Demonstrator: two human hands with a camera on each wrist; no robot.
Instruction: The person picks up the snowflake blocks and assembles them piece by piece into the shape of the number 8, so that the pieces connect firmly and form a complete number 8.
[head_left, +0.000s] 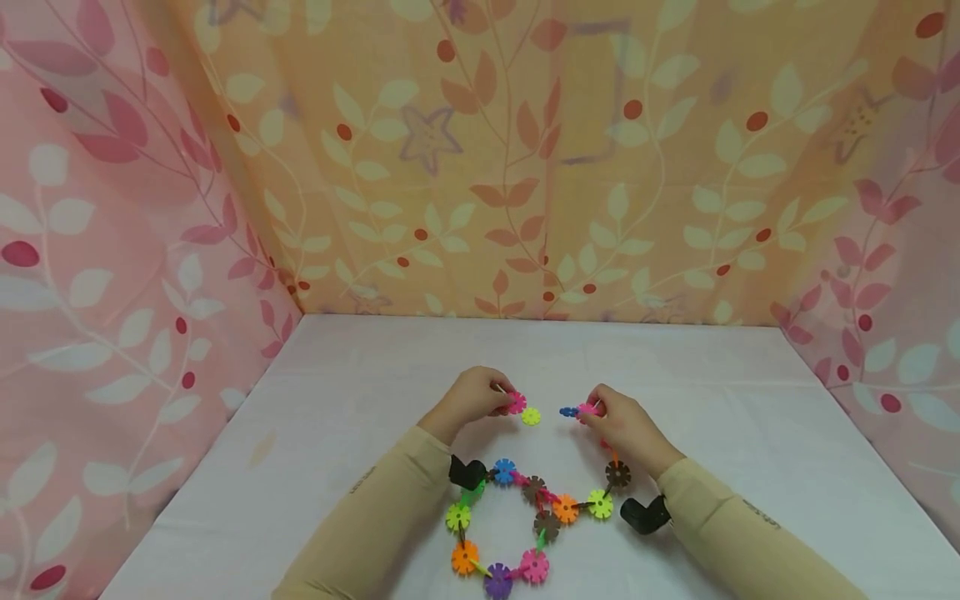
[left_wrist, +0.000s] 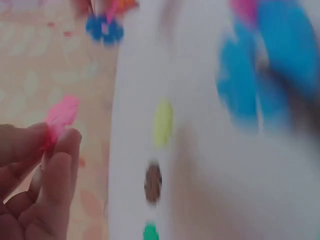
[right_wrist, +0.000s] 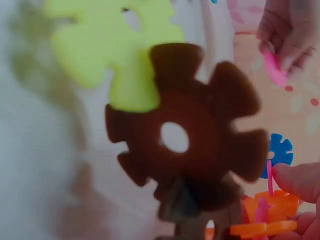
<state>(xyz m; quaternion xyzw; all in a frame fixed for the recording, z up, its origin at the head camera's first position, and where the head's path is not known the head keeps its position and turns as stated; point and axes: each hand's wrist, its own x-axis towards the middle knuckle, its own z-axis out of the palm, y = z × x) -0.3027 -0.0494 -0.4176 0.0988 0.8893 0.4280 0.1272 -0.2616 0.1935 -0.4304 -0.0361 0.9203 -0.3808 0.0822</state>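
Note:
My left hand (head_left: pixel 474 402) pinches a pink notched flower disc (left_wrist: pixel 63 114) between thumb and fingers. Beside it in the head view is a yellow-green disc (head_left: pixel 531 416), just past the fingertips. Across a small gap, my right hand (head_left: pixel 628 427) grips a pink disc (head_left: pixel 587 409) that has a blue disc (right_wrist: pixel 282 149) joined at its end. From the right hand a chain of linked discs runs down through a brown disc (head_left: pixel 618 473) and a yellow-green one (head_left: pixel 600 504). It joins a closed ring with an orange disc (head_left: pixel 465 557) and a purple disc (head_left: pixel 498 581).
A white tabletop (head_left: pixel 337 367) lies beneath everything, with patterned cloth (head_left: pixel 495 167) along its back and sides. In the left wrist view a brown disc (left_wrist: pixel 153 183) and a green disc (left_wrist: pixel 150 232) appear in line. Black wrist cameras (head_left: pixel 647 514) hang near the chain.

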